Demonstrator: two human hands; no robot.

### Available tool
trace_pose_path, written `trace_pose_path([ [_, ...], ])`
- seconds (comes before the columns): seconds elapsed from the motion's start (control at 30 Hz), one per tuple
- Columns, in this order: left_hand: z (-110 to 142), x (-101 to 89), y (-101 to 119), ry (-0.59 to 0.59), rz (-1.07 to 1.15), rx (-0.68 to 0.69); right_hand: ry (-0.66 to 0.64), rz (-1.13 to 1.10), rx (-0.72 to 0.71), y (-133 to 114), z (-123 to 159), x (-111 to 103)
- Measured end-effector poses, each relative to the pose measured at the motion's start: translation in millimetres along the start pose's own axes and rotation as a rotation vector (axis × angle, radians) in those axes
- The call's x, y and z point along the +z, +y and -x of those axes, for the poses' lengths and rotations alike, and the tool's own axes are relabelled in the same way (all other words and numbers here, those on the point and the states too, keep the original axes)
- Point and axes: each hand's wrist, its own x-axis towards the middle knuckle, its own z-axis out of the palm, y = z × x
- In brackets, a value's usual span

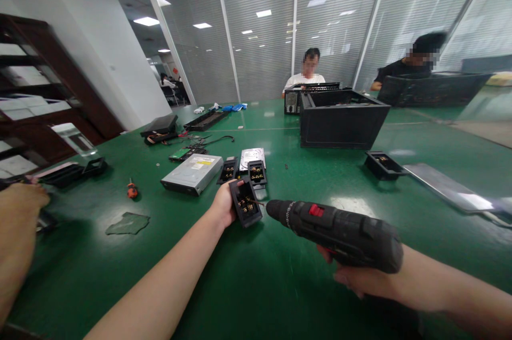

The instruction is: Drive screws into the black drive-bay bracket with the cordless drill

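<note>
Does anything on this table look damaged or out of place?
An irregular patch shows on the green tabletop, nearer the camera than the orange screwdriver. Its ragged outline looks torn against the smooth surface. I can't tell whether it's a loose scrap or surface damage.

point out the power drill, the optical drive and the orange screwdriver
Power drill (338, 232), head view, on its black body.
Optical drive (192, 170), head view, on its silver top.
Orange screwdriver (132, 189), head view, on its handle.
</note>
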Motion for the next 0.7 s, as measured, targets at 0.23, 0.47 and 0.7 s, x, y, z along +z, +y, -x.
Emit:
trace_pose_path([
  [0.23,-1.3,-2.4,-0.4,0.002,-0.002,-0.006,-0.011,-0.056,0.019,0.0,0.3,-0.2],
  [0.47,-1.1,-1.2,-0.3,0.006,0.012,0.002,-0.015,-0.018,-0.004,3.4,-0.2,-0.2],
  [0.7,-3.6,-3.4,-1.3,-0.012,0.018,-0.002,0.007,0.05,0.01,1.0,0.3,0.2],
])
